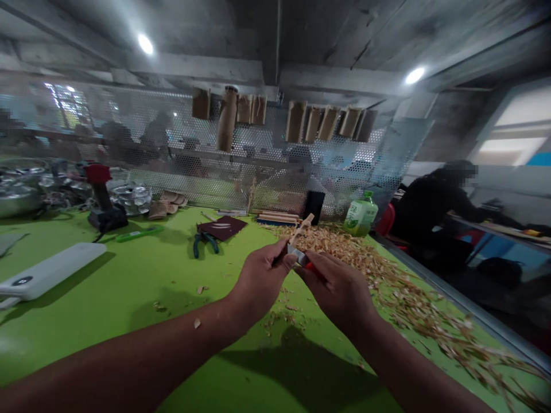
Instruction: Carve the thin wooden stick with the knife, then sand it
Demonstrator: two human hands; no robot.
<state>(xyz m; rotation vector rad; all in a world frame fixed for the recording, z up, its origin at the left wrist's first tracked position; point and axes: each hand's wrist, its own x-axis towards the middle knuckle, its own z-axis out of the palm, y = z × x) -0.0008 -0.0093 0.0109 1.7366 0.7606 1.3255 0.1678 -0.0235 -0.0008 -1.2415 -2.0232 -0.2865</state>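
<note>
My left hand point(263, 275) is closed round a slim piece of pale wood point(302, 228), whose wider end sticks up beyond the fingers. In my right hand point(342, 287) is a knife point(298, 254) with a red handle, gripped near its blade. The blade lies against the wood, close to my left thumb. Both hands are held above the green table, nearly touching each other. The lower part of the wood is hidden inside my left hand.
Wood shavings point(387, 269) spread along the right side of the green table point(181, 338). Pliers point(205, 244), sandpaper point(222, 228), a cordless drill point(103, 201) and a white lamp-like bar point(55, 269) lie left. A green bottle point(361, 215) stands behind. A person point(439, 201) sits at right.
</note>
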